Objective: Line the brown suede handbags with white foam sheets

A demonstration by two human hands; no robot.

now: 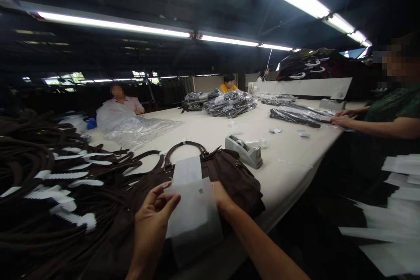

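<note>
My left hand (pixel 154 214) pinches the left edge of a translucent white sheet (pixel 193 214) between thumb and fingers. A small dark printed square shows near the sheet's upper right. My right hand (pixel 222 197) is at the sheet's right edge, its fingers hidden behind it. Beneath and beyond the sheet, a white paper strip (pixel 187 170) lies over a dark brown handbag (pixel 234 175). The bag's looped handle (pixel 183 143) stands up on the far side. Just beyond the bag, a grey tape dispenser (pixel 243 151) rests on the table.
Brown handles with white paper wraps (pixel 72 175) are heaped at left. Plastic-wrapped bundles (pixel 229 104) lie across the pale table (pixel 203 129). A co-worker's hands (pixel 344 118) touch another wrapped bundle (pixel 298 113) at right. Clear plastic (pixel 134 129) lies before a person at far left. White sheets (pixel 393 210) hang low right.
</note>
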